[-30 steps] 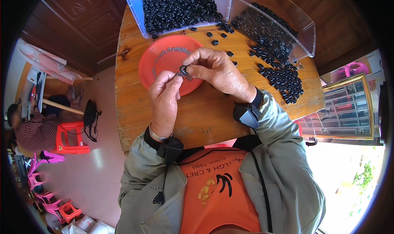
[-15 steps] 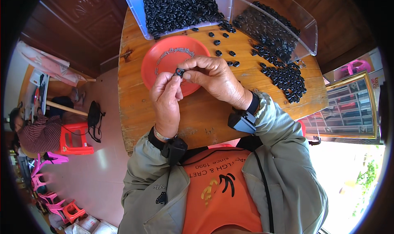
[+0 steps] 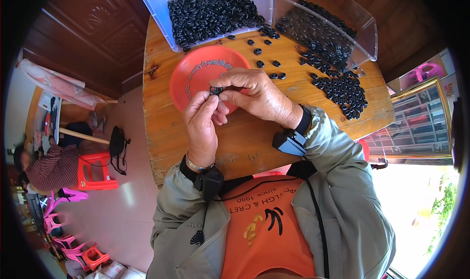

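Over the orange-red bowl point(image 3: 178, 71), both my hands meet at a small black oval plastic piece with holes point(image 3: 215, 90). My left hand point(image 3: 201, 124) pinches it from below between thumb and fingertips. From the right, the thumb and forefinger of my right hand point(image 3: 262, 94) close on its other end; whether they also hold a small pin is hidden. Inside the bowl lie many small grey metal pins point(image 3: 215, 63), strung out in a curve along the far and left side.
A whitish plastic bin point(image 3: 164, 19) of black pieces stands at the back, beside a clear tilted bin point(image 3: 364, 39) with more. Loose black pieces point(image 3: 342, 93) pile up at the right of the wooden table point(image 3: 259, 144). A person point(image 3: 54, 166) sits far left near a red stool point(image 3: 98, 171).
The black piece has turned between my fingertips, and its long side now lies more level. Both hands stay over the bowl. The whole view has shifted slightly.
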`<state>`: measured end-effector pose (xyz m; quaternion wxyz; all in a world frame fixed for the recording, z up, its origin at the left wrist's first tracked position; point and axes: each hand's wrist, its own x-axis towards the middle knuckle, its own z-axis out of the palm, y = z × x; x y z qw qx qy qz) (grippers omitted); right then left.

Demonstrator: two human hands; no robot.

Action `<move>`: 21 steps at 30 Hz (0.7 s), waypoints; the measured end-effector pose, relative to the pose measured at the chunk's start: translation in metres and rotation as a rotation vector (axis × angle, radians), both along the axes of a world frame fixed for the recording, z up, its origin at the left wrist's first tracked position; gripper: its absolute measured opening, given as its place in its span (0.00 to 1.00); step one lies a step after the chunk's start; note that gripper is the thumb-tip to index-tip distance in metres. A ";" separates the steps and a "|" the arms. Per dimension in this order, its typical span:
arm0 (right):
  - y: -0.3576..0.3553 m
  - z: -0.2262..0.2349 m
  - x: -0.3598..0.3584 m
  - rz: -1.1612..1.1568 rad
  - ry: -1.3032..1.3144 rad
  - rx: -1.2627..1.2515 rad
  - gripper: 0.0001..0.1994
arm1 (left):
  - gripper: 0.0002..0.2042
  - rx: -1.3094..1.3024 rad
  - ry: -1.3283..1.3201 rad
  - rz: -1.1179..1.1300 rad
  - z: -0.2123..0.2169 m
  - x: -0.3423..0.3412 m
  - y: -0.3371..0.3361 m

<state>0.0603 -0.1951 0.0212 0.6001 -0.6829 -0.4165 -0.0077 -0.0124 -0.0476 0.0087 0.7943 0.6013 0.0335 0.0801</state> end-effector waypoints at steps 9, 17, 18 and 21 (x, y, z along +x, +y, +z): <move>0.001 0.001 -0.006 -0.052 -0.048 -0.069 0.15 | 0.08 -0.059 -0.019 0.046 -0.001 0.000 -0.002; -0.002 0.004 -0.004 -0.154 -0.281 -0.115 0.16 | 0.08 -0.023 -0.016 0.003 0.002 0.001 0.001; -0.003 0.005 -0.003 -0.111 -0.251 -0.108 0.16 | 0.09 0.005 -0.019 -0.015 0.003 0.000 0.002; -0.009 0.010 -0.003 -0.033 -0.179 -0.090 0.16 | 0.10 0.050 -0.026 -0.052 0.009 -0.002 0.003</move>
